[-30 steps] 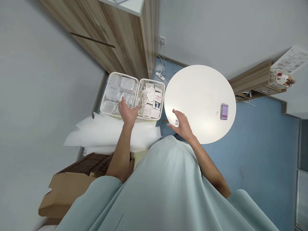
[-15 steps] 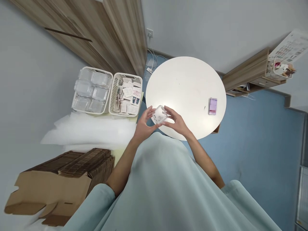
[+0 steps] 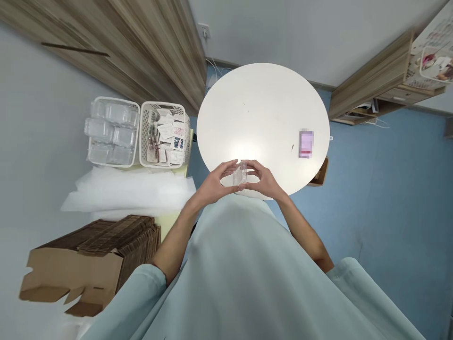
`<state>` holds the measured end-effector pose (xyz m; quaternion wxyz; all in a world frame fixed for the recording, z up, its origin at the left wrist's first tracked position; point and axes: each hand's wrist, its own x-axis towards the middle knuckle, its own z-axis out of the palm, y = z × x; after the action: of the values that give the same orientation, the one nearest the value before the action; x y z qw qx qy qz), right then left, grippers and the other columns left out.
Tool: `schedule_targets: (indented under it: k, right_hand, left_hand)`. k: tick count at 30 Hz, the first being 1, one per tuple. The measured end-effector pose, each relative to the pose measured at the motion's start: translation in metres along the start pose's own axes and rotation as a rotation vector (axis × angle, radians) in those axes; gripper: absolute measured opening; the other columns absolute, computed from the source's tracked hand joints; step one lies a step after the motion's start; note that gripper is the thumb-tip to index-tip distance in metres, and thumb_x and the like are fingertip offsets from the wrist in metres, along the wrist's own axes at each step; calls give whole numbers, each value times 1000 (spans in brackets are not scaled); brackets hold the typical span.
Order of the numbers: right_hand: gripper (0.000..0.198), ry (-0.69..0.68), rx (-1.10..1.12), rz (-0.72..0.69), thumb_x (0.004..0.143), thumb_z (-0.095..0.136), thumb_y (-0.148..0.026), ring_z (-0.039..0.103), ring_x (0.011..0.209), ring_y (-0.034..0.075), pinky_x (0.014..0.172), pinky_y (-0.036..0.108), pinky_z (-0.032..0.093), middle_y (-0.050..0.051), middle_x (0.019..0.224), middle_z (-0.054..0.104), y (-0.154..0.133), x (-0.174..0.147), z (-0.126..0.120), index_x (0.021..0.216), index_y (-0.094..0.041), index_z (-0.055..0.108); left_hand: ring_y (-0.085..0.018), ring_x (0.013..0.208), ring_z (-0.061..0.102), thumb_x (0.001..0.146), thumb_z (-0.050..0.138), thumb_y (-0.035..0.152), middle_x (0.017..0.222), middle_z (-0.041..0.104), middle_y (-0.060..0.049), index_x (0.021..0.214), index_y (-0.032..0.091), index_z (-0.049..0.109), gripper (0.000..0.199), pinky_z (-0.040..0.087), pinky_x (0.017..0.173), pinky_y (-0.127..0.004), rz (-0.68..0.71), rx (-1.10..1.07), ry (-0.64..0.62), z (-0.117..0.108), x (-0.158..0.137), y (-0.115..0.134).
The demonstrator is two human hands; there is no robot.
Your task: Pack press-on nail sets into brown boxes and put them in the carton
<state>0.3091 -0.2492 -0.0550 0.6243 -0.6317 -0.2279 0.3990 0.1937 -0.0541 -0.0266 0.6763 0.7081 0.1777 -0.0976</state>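
Between my two hands is a small clear plastic box [image 3: 239,174], held over the near edge of the round white table [image 3: 264,108]. My left hand [image 3: 217,183] grips its left side, thumb below and fingers above. On the other side my right hand [image 3: 264,180] holds it the same way, with the fingertips of both hands almost meeting. The box is tilted with a side wall toward me. Whether anything lies inside it I cannot tell.
A purple box [image 3: 306,144], blurred out, lies at the table's right. To the left stand a white basket of clear plastic boxes [image 3: 122,137] and a white basket of small cards [image 3: 168,132]. Nearer are white foam sheets [image 3: 130,191] and folded brown cartons [image 3: 116,241].
The clear box has turned in my hands, from its broad face showing to a side wall showing. My hands have drawn closer together. The whole view has shifted a little.
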Motion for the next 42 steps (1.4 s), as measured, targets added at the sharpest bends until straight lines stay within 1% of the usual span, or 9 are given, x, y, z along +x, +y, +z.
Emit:
schedule_targets:
  k: [4, 10, 19, 26, 31, 35, 37, 39, 42]
  right_hand:
    - [72, 14, -31, 10, 76, 97, -54, 68, 129, 29, 120, 54, 54, 5, 135, 68, -1, -8, -6, 141, -36, 69]
    - [70, -8, -8, 22, 79, 95, -54, 68, 131, 29, 125, 55, 52, 4, 134, 68, 5, -20, -10, 141, -36, 70]
    - [67, 13, 7, 8, 78, 95, -55, 67, 132, 28, 125, 54, 51, 4, 135, 70, 12, -30, -6, 138, -35, 71]
    - [67, -62, -10, 13, 78, 96, -54, 67, 132, 29, 124, 54, 52, 5, 135, 69, 5, -29, -3, 138, -34, 71]
    - [65, -2, -27, -25, 78, 96, -51, 67, 130, 28, 123, 54, 53, 4, 132, 68, 3, -25, 6, 135, -35, 71]
    - [72, 105, -25, -49, 73, 99, -57, 66, 131, 30, 123, 53, 53, 6, 133, 67, 6, -19, 11, 135, -33, 70]
    - [75, 168, -33, -45, 72, 99, -60, 65, 133, 30, 123, 53, 53, 7, 137, 66, 7, -17, 12, 135, -32, 69]
    - [76, 231, -57, -45, 73, 97, -63, 62, 138, 31, 125, 52, 51, 7, 141, 64, 8, -14, 15, 137, -32, 67]
    - [80, 326, -102, -64, 77, 93, -65, 57, 145, 32, 128, 53, 48, 8, 147, 61, 10, -12, 22, 144, -34, 61]
  left_hand:
    - [-36, 145, 60, 78, 95, 51, 150, 62, -9, 150, 32, 66, 80, 45, 130, -58, 2, 0, -105, 4, 5, 3]
    - [-33, 138, 63, 80, 93, 51, 134, 61, -7, 150, 33, 67, 77, 48, 127, -62, 29, 0, -151, 11, 6, -10]
    - [-32, 139, 61, 79, 95, 49, 134, 58, -6, 149, 38, 68, 76, 50, 126, -60, 45, -74, -103, 23, -7, -24]
    - [-32, 137, 63, 77, 97, 48, 134, 60, -8, 146, 35, 69, 76, 51, 124, -60, 49, -98, -105, 17, -15, -26]
    - [-33, 140, 62, 70, 101, 49, 140, 60, -8, 146, 34, 70, 83, 50, 126, -57, 44, -130, -35, 13, -16, -29]
    - [-39, 151, 54, 71, 100, 51, 155, 60, -13, 150, 29, 67, 88, 48, 126, -57, 44, -225, -4, 6, -11, -29]
    - [-41, 153, 52, 71, 99, 53, 162, 57, -15, 152, 27, 65, 91, 49, 125, -58, 30, -273, 50, 3, -9, -29]
    - [-41, 149, 57, 73, 97, 56, 162, 58, -16, 148, 25, 66, 87, 51, 121, -59, -6, -319, 136, 3, -10, -31]
    - [-35, 131, 72, 86, 86, 61, 145, 72, -19, 137, 19, 70, 68, 55, 118, -58, -116, -397, 241, 10, -14, -34]
